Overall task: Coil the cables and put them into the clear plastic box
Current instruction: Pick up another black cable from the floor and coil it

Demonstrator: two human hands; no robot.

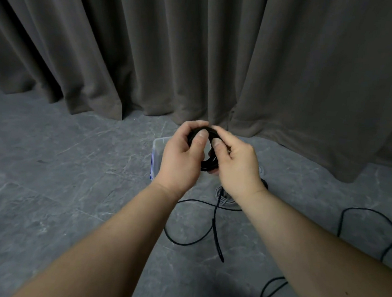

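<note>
A small coil of black cable (209, 164) is held between both hands above the floor. My left hand (181, 157) grips its left side with the thumb over the top. My right hand (236, 165) pinches its right side, thumb on the loops. A loose tail (216, 221) of the same cable hangs down from the coil toward the floor. The clear plastic box (158, 154) with a blue-edged rim stands on the floor just behind and below my hands, mostly hidden by them.
More black cable (368, 230) lies in loose loops on the grey stone floor at right and near the bottom edge. A grey coiled cable (225, 198) lies under my right wrist. Dark curtains (197, 55) hang across the back.
</note>
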